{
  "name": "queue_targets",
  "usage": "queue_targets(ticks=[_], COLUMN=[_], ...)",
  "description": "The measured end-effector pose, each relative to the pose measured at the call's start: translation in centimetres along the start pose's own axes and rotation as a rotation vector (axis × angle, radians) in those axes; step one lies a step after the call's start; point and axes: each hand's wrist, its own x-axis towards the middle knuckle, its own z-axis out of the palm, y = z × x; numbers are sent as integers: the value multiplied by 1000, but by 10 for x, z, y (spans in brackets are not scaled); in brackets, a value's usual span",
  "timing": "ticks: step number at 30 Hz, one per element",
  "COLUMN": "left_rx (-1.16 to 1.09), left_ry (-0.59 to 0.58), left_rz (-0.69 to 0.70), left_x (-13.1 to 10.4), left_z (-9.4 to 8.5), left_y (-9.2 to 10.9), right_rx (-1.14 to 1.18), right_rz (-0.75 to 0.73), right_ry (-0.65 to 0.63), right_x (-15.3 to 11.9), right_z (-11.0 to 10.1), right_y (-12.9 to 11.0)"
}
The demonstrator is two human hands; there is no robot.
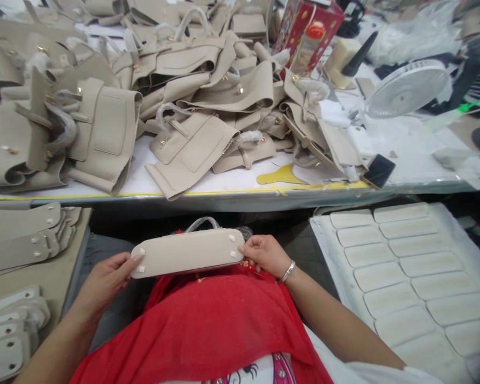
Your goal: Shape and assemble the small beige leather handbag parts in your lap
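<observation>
Held level above my lap is a beige bag base panel (188, 252), long with rounded ends and small whitish squares near its corners. My left hand (114, 272) pinches its left end, thumb on top. At the right end, my right hand (266, 255) grips the edge between thumb and fingers. A plastic-wrapped handle (202, 221) shows just behind the panel; what it belongs to is mostly hidden. Below lies the red apron (224, 320) over my lap.
Beige bag parts (192, 144) are heaped across the white table (232, 184). A board (324, 240) with rows of pale oval pieces stands right. More panels (16, 245) are stacked left. A phone (379, 170), a yellow piece (278, 176) and a fan (408, 88) sit on the table.
</observation>
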Motion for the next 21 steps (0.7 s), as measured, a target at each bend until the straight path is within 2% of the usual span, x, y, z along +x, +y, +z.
queue_targets(ticks=[9, 14, 19, 21], left_rx=[18, 114, 424, 469], left_ry=[-33, -56, 89, 131], left_rz=[16, 65, 300, 358], left_x=[1, 0, -6, -5], left_z=[-2, -2, 0, -2], left_y=[-3, 4, 18, 21], right_rx=[-2, -45, -186, -240], right_rz=[20, 26, -9, -1], right_ry=[-28, 1, 17, 23], right_x=[-2, -1, -6, -5], right_z=[-1, -1, 2, 3], right_y=[-3, -6, -10, -11])
